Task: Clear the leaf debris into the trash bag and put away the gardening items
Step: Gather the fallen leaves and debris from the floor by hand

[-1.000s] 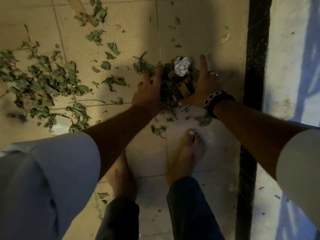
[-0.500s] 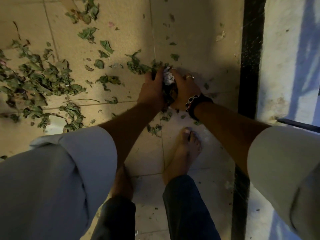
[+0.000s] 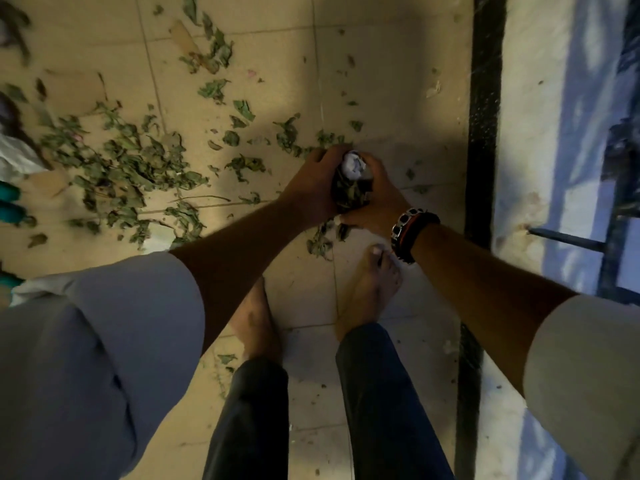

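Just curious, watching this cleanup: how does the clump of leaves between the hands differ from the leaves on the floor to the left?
The gathered clump is squeezed tight between the left hand and right hand; the scattered leaves lie loose and spread over the tiled floor. The clump carries a crumpled white paper; the scattered leaves show thin stems. Both are the same dull green leaf debris.

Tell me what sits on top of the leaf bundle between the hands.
A crumpled white paper wad sits atop the leaf bundle, pressed between the left hand and right hand. The bundle's underside is hidden.
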Demonstrator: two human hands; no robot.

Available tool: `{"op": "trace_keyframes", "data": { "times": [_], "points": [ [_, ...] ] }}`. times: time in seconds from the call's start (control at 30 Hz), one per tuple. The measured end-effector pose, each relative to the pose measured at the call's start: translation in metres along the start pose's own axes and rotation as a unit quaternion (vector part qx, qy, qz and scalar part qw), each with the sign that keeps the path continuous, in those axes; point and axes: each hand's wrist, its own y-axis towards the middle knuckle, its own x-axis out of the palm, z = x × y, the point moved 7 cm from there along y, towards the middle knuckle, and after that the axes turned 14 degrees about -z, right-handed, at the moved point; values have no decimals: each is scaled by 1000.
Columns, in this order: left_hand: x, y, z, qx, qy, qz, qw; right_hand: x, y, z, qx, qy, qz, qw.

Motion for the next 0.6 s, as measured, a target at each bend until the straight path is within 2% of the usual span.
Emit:
{"op": "trace_keyframes", "data": {
  "times": [0.23, 0.47, 0.6],
  "points": [
    [-80, -109, 139, 0, 33, -36, 999, 1, -155, -125, -29, 50, 29, 998],
    [-189, -243, 301, 38, 66, 15, 997, -5, -324, -279, -69, 37, 32, 996],
    [-236, -320, 380, 49, 118, 11, 992, 5, -404, -350, -90, 24, 41, 995]
  ]
}}
